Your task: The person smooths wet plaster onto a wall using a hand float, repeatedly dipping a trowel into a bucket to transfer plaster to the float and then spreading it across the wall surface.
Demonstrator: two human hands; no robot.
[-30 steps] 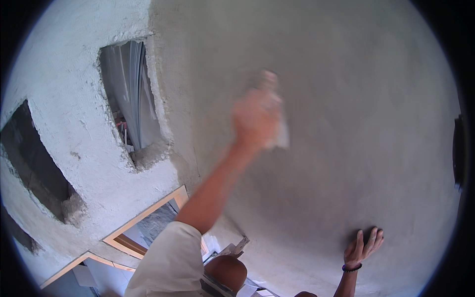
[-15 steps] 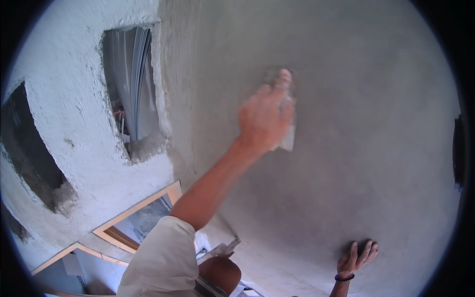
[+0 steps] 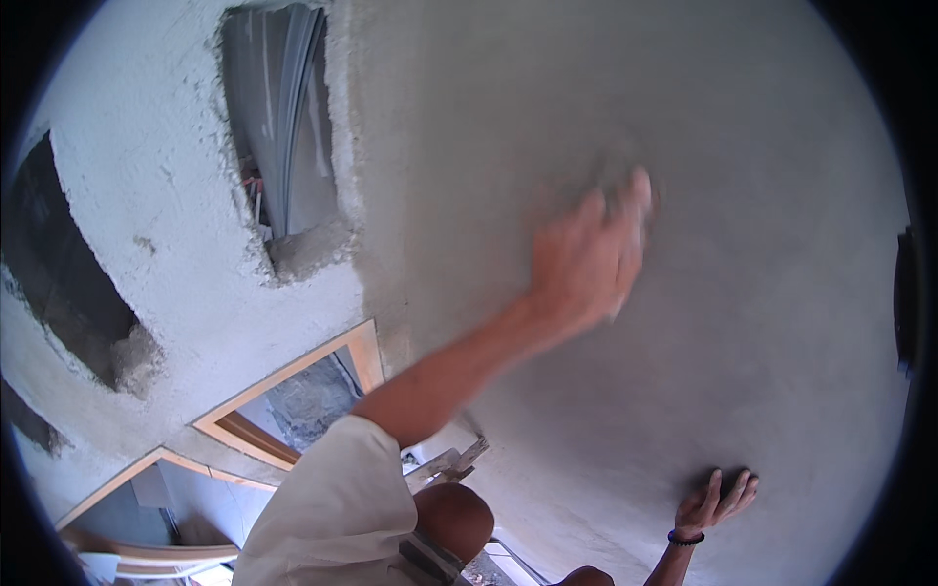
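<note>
In my left hand is a flat plastering trowel, pressed against the grey plastered wall. Motion smears the hand and the blade, and the fingers cover most of the tool. One finger points up along the trowel. Lower down on the right, my right hand rests on the same wall with its fingers spread, holding nothing. A dark beaded bracelet circles that wrist.
Left of the grey surface stands a rough white wall with rough-edged openings. Below it are wood-framed openings. A plaster-smeared board or bar lies beside my knee.
My left hand has swept the trowel to the right and slightly down across the wall. The view has shifted a little. My right hand keeps its place on the plaster.
</note>
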